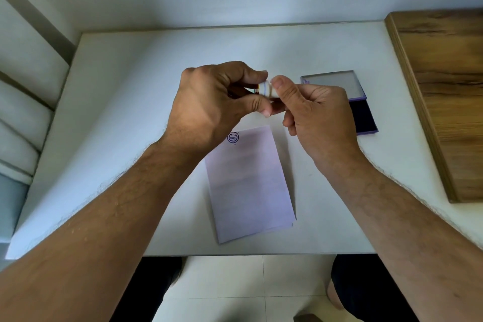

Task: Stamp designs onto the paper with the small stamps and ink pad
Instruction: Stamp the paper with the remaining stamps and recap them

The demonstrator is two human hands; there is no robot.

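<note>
Paper [248, 185], one folded sheet, lies nearest on the white table [117, 112], close to its front edge and tilted a little. One round purple print [233, 138] with a smiling face sits at the sheet's far left corner; the rest of the sheet shows no other print.

Above the sheet's far end, two hands meet in the air over the table. The left hand [209, 102] has its fingers curled closed around one small stamp [266, 89], a white round piece with a coloured band, pinched between thumb and forefinger. The right hand [313, 117] grips the same stamp from the other side, thumb and fingers closed on its end. Most of the stamp is hidden by the fingers, so its face cannot be read.

Just beyond the right hand, one ink pad [362, 115] lies open on the table, dark blue pad toward the viewer, its clear lid [332, 83] folded back behind it.

At the far right, one wooden board [444, 99] rests on the table.
</note>
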